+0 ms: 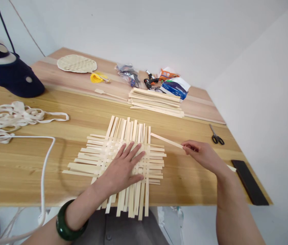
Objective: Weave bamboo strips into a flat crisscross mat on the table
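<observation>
A woven mat of pale flat strips [100,160] lies on the table near its front edge, with loose strip ends sticking out on all sides. My left hand [126,166] rests palm down on the middle of the weave, its fingers spread; a dark green bangle is on that wrist. To the right of the mat, my right hand [200,153] pinches a single strip [166,140] between thumb and fingers. That strip slants up to the left, its far end by the mat's upper right corner. The strip's other end shows past the wrist.
A strip stack [155,100] lies behind the mat. Scissors [217,139] and a black bar [248,182] are at right. White cord [18,115] and a blue appliance [13,75] stand left. Plastic bags, a glue gun and a woven oval [77,63] lie at the back.
</observation>
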Demonstrator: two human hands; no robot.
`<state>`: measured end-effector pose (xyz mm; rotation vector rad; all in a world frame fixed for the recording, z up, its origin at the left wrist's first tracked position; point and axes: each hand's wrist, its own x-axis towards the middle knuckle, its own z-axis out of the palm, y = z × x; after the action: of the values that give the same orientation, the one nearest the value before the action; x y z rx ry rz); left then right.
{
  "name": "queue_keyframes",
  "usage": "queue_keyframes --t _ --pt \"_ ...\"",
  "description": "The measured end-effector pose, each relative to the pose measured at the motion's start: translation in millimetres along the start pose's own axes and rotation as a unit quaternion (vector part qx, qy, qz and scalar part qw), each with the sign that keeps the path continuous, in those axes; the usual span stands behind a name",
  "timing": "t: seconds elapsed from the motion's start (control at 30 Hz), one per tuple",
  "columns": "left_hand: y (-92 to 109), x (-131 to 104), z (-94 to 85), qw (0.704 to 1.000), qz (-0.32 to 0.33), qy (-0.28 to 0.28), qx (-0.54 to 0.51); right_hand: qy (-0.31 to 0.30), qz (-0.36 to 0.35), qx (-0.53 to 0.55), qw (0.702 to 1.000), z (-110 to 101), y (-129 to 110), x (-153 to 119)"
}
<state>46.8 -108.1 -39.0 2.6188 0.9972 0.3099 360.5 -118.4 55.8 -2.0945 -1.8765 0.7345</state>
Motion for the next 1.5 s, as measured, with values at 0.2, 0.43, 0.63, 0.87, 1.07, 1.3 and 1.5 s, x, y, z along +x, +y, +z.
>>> queue_keyframes --t 0.2,0.43,0.63,0.87,1.07,1.3,1.5 --pt "-1 -1 3.4 1.0 0.004 0.021 -0.012 -0.008 0.001 0.008 1.0 -2 5 -4" --pt "0 0 -0.5 1.0 -0.002 -0.005 0.003 -0.002 0.01 -0.012 1.0 -1 8 1" --pt "0 0 0.7 1.0 0.0 0.008 -0.006 0.001 -0.008 0.002 1.0 3 11 4" --pt "-1 -1 2.3 1.0 0.001 0.018 -0.012 -0.02 0.002 -0.012 1.0 2 11 3" --pt "0 0 0.0 1.0 0.0 0.003 -0.005 -0.042 -0.006 0.044 0.998 11 14 9" --pt "0 -1 0.3 1.0 -0.002 0.006 -0.008 -0.096 0.009 0.166 0.981 23 22 19" --pt "-1 0 0.6 1.0 0.0 0.005 -0.005 -0.075 0.01 0.099 0.992 29 23 22"
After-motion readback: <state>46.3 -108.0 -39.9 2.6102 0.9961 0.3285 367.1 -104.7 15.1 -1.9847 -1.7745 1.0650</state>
